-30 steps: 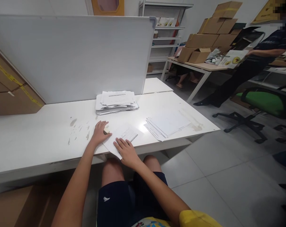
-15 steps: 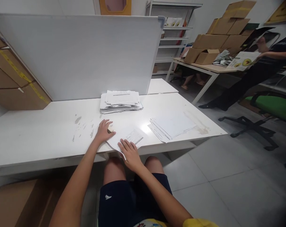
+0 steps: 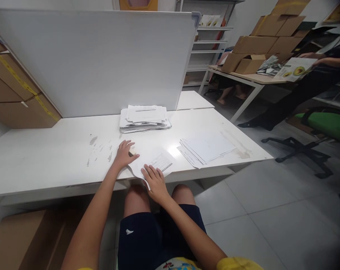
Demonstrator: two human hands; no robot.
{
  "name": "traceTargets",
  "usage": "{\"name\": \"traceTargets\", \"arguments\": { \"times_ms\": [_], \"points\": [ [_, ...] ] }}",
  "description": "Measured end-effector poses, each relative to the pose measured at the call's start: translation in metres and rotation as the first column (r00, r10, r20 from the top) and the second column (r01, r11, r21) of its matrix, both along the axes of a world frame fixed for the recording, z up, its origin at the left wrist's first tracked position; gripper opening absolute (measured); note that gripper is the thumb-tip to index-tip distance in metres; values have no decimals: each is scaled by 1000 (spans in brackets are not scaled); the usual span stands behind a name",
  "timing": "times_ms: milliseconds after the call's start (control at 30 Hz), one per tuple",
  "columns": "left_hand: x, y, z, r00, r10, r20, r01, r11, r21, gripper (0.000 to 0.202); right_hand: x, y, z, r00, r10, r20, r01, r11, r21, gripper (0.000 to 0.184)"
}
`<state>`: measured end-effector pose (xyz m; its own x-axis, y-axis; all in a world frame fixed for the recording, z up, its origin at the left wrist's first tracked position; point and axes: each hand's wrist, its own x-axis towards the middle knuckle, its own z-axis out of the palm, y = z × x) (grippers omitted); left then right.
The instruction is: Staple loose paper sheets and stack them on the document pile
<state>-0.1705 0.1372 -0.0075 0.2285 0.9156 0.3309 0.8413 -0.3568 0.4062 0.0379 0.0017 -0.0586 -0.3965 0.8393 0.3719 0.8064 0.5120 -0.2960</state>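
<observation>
A printed white sheet (image 3: 155, 160) lies at the near edge of the white desk (image 3: 46, 165), its corner hanging over the edge. My right hand (image 3: 155, 180) lies flat on the sheet's near part with fingers stretched out. My left hand (image 3: 124, 153) rests at the sheet's left edge, fingers curled over a small pale object that is mostly hidden under them. Behind the sheet stands a thick stack of papers (image 3: 144, 118). A thinner pile of white sheets (image 3: 206, 148) lies to the right.
A white partition board (image 3: 97, 60) stands along the desk's back. Cardboard boxes (image 3: 15, 93) lean at the left. At the right, another table (image 3: 251, 77) holds boxes, a person in dark clothes stands by it, and a green office chair (image 3: 322, 125) is on the floor.
My left hand has closed further over the small pale object, hiding most of it. My right hand stays flat on the sheet. The view has shifted slightly.
</observation>
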Motion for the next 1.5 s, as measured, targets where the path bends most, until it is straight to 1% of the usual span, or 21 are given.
{"name": "traceTargets", "arguments": {
  "times_ms": [200,400,567,700,833,967,1100,1167,1267,1367,1433,1500],
  "points": [
    [-1,0,1,999,-40,17,40,999,5,62,-6,7,3,997,65,40,-65,998,-5,64],
    [3,-2,-1,998,-56,27,57,997,-58,68,-2,1,6,997,75,32,-74,996,-45,67],
    [5,-1,-2,993,-54,109,65,993,-97,57,4,-4,4,996,83,26,-82,995,-49,64],
    [5,-2,-1,979,-35,200,61,991,-122,51,6,-4,4,996,84,24,-83,995,-48,64],
    [5,-6,3,936,-65,347,120,983,-140,49,6,-1,8,995,91,36,-89,995,-46,58],
    [5,-10,7,865,-41,501,140,977,-162,48,8,6,15,989,132,61,-128,990,-58,55],
    [6,-14,11,821,-15,571,124,980,-153,46,7,17,27,980,168,110,-155,981,-116,59],
    [5,-16,12,805,-2,593,109,983,-146,46,3,23,34,977,176,123,-160,979,-130,58],
    [5,-17,12,796,27,605,90,983,-162,46,-4,31,43,976,203,81,-196,977,-88,60],
    [6,-19,12,804,33,593,76,985,-157,43,-8,39,48,970,242,-12,-242,970,-21,62],
    [6,-20,12,805,34,592,62,988,-141,42,-10,46,49,970,228,-85,-230,973,-16,59],
    [6,-21,12,799,47,599,49,989,-143,41,-11,53,50,967,222,-123,-228,972,-45,61]
  ]
}}
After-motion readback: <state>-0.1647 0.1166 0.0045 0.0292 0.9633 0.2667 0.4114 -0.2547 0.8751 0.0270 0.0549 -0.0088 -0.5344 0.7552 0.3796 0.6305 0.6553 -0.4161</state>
